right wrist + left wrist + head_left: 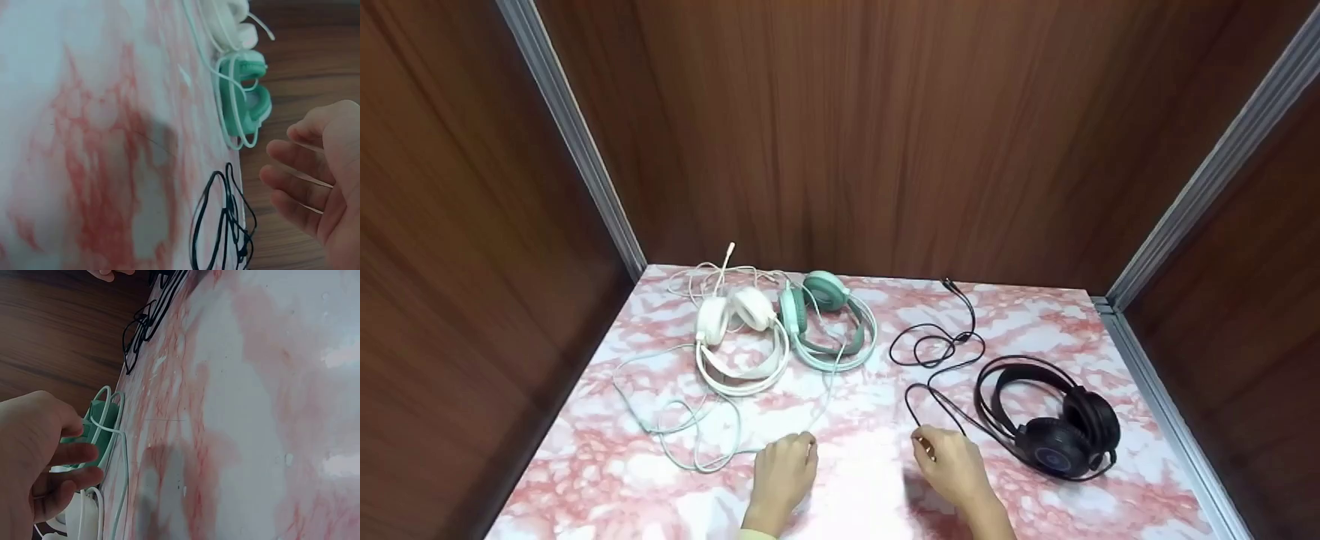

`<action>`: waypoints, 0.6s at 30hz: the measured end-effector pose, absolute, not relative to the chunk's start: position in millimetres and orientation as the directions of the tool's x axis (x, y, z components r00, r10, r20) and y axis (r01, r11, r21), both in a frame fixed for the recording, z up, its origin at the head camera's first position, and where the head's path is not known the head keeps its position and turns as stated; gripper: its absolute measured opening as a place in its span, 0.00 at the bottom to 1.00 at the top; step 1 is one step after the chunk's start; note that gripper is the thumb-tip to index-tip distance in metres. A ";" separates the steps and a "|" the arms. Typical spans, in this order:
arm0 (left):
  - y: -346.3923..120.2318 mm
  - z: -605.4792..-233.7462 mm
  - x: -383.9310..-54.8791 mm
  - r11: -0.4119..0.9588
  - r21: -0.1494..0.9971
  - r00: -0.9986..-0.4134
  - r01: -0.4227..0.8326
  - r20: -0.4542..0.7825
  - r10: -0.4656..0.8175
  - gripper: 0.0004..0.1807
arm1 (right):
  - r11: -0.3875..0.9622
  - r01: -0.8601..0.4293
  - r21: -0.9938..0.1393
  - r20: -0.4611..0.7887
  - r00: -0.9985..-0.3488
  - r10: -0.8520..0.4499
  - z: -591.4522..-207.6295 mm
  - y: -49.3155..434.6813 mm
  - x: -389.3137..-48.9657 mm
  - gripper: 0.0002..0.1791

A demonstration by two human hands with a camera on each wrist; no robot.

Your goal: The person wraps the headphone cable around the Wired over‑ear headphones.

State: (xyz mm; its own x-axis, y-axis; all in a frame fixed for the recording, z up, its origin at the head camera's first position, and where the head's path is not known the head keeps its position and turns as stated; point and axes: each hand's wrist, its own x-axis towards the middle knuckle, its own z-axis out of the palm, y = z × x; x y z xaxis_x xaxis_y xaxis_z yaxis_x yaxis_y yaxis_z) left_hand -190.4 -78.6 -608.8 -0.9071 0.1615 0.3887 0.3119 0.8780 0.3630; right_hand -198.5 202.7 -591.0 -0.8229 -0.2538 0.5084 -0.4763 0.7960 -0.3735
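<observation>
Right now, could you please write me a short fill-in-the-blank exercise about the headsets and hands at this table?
The green headset lies between the black headset and the ____.
Compared with the left hand, the ____ is nearer the black headset.
Counting them all, ____ headsets lie on the marbled table.

Missing words: white headset; right hand; three.

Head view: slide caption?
Left hand and right hand, both empty, with white headset, green headset and black headset on a marbled tabletop.
</observation>
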 end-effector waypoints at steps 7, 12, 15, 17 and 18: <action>-86.7 -608.5 -202.0 0.903 0.384 -0.912 0.192 0.410 0.019 0.08 | 0.780 -0.478 -0.404 0.455 -0.845 -0.282 -601.5 192.2 -194.3 0.05; -99.9 -596.3 -226.5 0.914 0.385 -0.883 0.128 0.464 -0.071 0.13 | 0.743 -0.523 -0.418 0.438 -0.833 -0.339 -602.4 175.4 -193.0 0.05; -104.5 -588.7 -246.8 0.930 0.351 -0.857 0.110 0.507 -0.090 0.17 | 0.727 -0.567 -0.387 0.450 -0.805 -0.387 -597.6 158.8 -197.5 0.06; -105.7 -585.4 -259.2 0.938 0.333 -0.853 0.098 0.513 -0.093 0.19 | 0.715 -0.593 -0.370 0.449 -0.788 -0.422 -591.7 145.8 -202.2 0.07; -105.8 -584.8 -265.0 0.944 0.317 -0.854 0.093 0.512 -0.088 0.19 | 0.712 -0.602 -0.361 0.446 -0.782 -0.435 -588.4 139.5 -204.6 0.08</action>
